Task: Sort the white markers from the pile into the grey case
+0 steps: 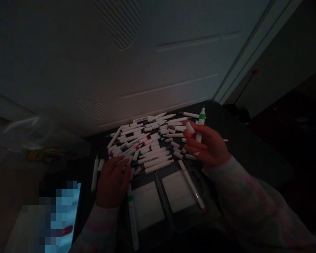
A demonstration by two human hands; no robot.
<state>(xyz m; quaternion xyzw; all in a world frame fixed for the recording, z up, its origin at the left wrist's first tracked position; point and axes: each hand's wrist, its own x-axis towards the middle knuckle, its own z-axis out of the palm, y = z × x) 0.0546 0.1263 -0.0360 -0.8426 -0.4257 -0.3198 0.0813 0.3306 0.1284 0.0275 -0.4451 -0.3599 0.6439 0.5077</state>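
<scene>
dark table (250,158); right fingers (193,142) grip marker (201,118)

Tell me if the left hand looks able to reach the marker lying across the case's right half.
Probably yes: nothing covers that marker, and the way from the left hand over the case looks open.

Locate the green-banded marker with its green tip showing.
In the head view, right of centre, the green-banded marker is in the right hand, tip up, beside a white cap-like piece, near the right side of the marker pile.
</scene>
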